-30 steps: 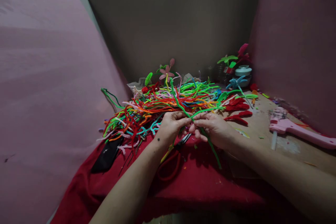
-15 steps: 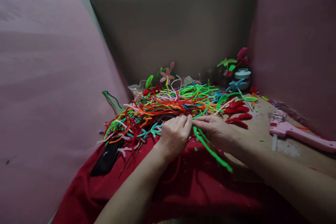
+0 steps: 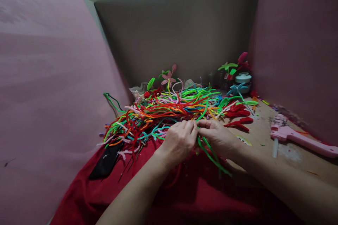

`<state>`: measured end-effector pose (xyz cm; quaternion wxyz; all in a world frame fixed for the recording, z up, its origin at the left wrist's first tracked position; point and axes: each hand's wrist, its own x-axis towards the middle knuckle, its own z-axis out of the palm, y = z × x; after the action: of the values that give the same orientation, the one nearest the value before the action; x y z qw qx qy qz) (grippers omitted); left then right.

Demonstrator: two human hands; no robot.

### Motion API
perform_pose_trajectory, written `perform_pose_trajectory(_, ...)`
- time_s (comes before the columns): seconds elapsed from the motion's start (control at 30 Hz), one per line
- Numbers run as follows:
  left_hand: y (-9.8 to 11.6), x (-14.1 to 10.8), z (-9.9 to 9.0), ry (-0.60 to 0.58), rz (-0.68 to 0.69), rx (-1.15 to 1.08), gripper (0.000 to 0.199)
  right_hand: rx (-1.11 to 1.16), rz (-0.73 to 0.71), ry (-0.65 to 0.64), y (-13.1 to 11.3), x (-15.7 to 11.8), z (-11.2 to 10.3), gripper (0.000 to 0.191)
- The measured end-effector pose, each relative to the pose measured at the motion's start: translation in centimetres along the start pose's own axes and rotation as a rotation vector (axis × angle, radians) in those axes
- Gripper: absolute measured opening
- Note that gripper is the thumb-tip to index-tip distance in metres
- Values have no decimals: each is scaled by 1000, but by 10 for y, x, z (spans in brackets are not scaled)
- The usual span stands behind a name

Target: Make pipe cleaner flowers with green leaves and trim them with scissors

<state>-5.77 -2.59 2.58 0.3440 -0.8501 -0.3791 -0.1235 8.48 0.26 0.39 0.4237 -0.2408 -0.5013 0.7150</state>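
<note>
My left hand (image 3: 182, 137) and my right hand (image 3: 218, 135) meet at the front edge of a big heap of multicoloured pipe cleaners (image 3: 163, 107). Between them are green pipe cleaners (image 3: 221, 168), pinched in the fingertips of both hands. One green end rises above the fingers; two longer ends dangle below my right hand over the red cloth (image 3: 211, 200). The left fingers are curled, and the exact point where they grip is hidden. My right thumb and forefinger press together close to the left hand.
A pink glue gun (image 3: 303, 140) lies on the brown board at right. Near it are red fuzzy petal shapes (image 3: 237, 110). A black phone (image 3: 104, 161) rests at left. Behind stand a pink flower (image 3: 168, 78) and a pale jar (image 3: 243, 78). Walls close in on both sides.
Both hands have shifted slightly right and down in view, still together. The dangling green ends have swung and now hang a little more spread apart.
</note>
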Motion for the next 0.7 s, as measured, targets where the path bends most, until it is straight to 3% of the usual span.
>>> perform_pose_trajectory(0.2, -2, -3, 16, 84, -39, -175, 29, -52, 63, 96, -1, -8, 10, 16)
perform_pose_trajectory(0.3, -2, -4, 28, 54, -40, -260, 28, -118, 93, 221, 3, -9, 9, 8)
perform_pose_trajectory(0.47, 1, -3, 35, 8, -80, -380, 30, -85, 125, 304, 8, -9, 3, 25)
perform_pose_trajectory(0.6, -1, -1, 31, 3, -125, -313, 34, -56, 95, 383, 1, -10, -2, 31)
perform_pose_trajectory(0.7, -12, -1, 28, 53, -139, -186, 25, -39, 80, 416, -6, -13, -8, 32)
